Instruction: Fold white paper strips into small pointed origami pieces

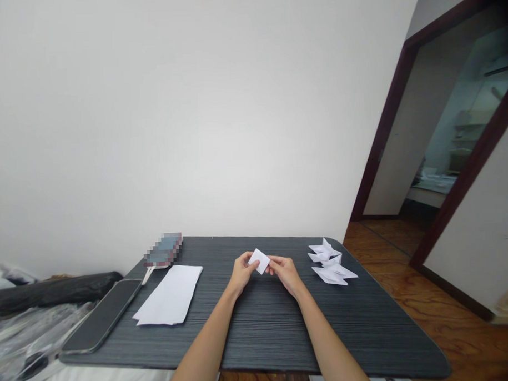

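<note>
Over the desk [263, 334], between its left and right edges, the left hand [240, 271] and right hand [285, 270] pinch the folded paper [260, 259] by opposite corners; it should be light, easily creased, best gripped at folded edges.

Far left, a pixelated object [163, 251], details lost! Now the folded paper [260, 259] masks part of the left hand [241, 271]; both forearms [207, 342] exit the near edge.
</note>
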`<act>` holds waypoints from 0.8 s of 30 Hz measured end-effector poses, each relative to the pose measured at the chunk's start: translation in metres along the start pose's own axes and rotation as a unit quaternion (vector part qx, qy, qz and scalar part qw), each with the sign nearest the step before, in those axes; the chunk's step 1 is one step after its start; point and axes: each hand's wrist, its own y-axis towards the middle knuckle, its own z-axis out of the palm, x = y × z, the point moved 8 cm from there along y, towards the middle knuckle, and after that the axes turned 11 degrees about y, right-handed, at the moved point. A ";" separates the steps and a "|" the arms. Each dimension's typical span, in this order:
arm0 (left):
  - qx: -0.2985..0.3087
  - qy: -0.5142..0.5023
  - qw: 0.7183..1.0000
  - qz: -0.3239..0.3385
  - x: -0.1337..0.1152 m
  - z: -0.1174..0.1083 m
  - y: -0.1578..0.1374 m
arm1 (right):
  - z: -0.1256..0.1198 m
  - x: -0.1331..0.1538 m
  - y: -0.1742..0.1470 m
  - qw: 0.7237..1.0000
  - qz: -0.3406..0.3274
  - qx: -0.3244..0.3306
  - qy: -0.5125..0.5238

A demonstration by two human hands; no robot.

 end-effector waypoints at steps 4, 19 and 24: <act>0.013 -0.009 1.000 -0.011 0.001 0.003 -0.001 | -0.002 0.000 -0.001 1.000 0.009 -0.013 0.002; 0.034 -0.039 0.998 -0.031 -0.006 0.009 -0.005 | -0.002 0.012 -0.005 0.999 0.004 -0.031 -0.036; 0.058 -0.052 0.996 -0.049 -0.008 0.014 -0.008 | -0.004 0.011 -0.004 0.998 0.009 -0.043 -0.054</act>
